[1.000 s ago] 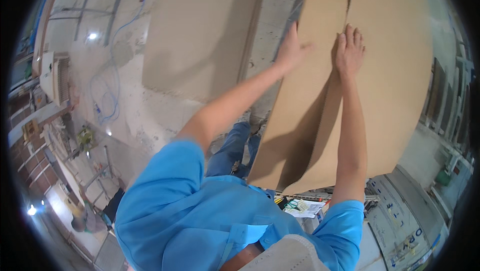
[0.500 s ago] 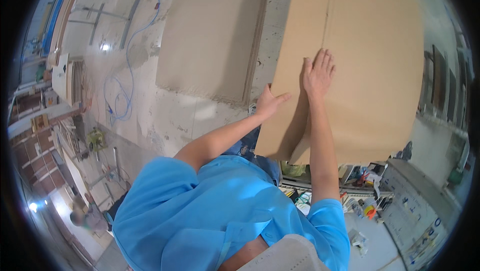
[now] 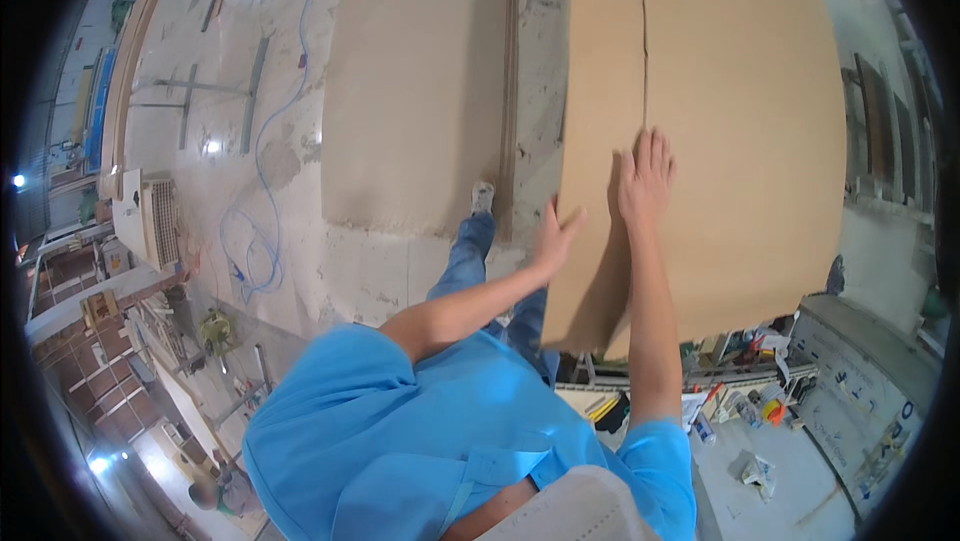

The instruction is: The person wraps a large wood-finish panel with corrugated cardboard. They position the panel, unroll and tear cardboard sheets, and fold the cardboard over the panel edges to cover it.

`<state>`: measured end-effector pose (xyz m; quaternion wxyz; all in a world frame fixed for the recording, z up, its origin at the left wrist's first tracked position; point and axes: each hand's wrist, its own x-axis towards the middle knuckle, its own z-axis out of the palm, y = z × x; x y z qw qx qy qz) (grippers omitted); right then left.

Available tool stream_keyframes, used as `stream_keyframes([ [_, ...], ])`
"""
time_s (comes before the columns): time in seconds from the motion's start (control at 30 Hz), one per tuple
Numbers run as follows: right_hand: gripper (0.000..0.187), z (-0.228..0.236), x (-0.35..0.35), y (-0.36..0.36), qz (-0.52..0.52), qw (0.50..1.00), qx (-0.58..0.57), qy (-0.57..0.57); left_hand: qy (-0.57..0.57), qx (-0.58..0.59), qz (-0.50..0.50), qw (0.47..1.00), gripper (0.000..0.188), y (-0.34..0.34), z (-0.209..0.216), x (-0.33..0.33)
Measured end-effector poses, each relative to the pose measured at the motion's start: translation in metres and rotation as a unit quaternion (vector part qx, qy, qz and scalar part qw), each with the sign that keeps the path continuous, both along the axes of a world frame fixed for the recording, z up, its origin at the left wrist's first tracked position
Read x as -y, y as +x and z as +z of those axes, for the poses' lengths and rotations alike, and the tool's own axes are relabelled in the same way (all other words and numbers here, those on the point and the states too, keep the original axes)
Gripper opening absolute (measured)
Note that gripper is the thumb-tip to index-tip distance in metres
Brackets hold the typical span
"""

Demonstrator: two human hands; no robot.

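Note:
A large brown cardboard sheet (image 3: 740,161) lies before me at the right, with a dark lengthwise seam that widens into a shadowed, lifted edge toward me. My right hand (image 3: 647,186) rests palm down on it at the seam, fingers stretched forward. At the sheet's left edge is my left hand (image 3: 556,239); its thumb lies over the top and the other fingers go past the edge, partly hidden. It appears to grip that edge. What supports the sheet is mostly covered.
To the left, a stack of flat boards (image 3: 420,91) lies on the floor, my shoe (image 3: 482,198) beside its near end. A blue hose (image 3: 262,151) snakes across the floor. A cluttered worktop (image 3: 750,441) stands near right. Another person (image 3: 228,493) is at lower left.
My left leg and shoe have come into view beside the board stack. Both hands keep about the same places on the cardboard, while the whole view has shifted slightly.

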<state>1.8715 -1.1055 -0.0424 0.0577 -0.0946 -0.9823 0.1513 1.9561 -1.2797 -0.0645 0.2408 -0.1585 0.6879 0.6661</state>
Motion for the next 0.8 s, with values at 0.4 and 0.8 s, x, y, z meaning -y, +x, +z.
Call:
stream_keyframes([
  [0.4,0.054,0.02,0.003,0.004,-0.065,0.998,0.006,-0.024,0.092,-0.043,0.093,0.99,0.086,-0.252,-0.069,0.098],
  [0.8,0.058,0.023,0.005,0.01,-0.088,0.992,0.091,-0.013,0.157,-0.015,-0.024,0.987,0.086,-0.446,-0.019,-0.055],
])
